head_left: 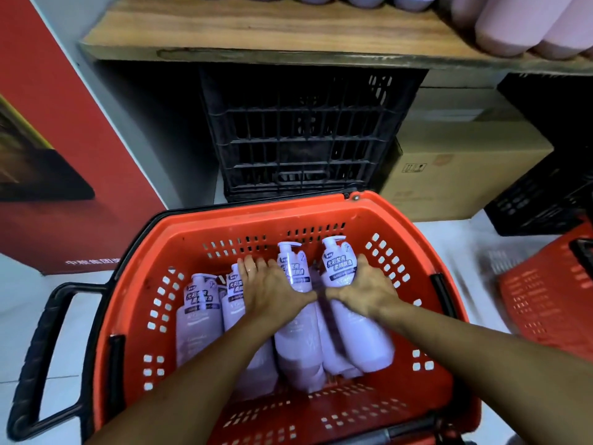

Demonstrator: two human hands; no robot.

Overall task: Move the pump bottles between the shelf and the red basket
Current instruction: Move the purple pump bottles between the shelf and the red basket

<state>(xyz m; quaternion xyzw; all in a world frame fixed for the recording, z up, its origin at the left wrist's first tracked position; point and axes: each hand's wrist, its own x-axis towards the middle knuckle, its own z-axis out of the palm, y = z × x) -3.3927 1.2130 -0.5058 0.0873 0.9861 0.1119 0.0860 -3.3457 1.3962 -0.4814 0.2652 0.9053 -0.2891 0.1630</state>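
Note:
A red basket (pixel 256 215) stands on the floor below me and holds several lilac pump bottles lying side by side. My left hand (pixel 272 292) reaches in and holds a middle bottle (pixel 296 342), fingers down its left side and thumb on its right. My right hand (pixel 362 290) grips the rightmost bottle (pixel 338 268) just below its label. Two more bottles (pixel 199 316) lie untouched at the left. The wooden shelf (pixel 256 33) runs across the top, with pink bottles (pixel 513 27) at its right end.
Under the shelf sit a black plastic crate (pixel 305 133) and a cardboard box (pixel 465 155). Part of a second red basket (pixel 552 303) shows at the right. A red panel (pixel 48 155) leans at the left. The basket's black handle (pixel 41 348) sticks out left.

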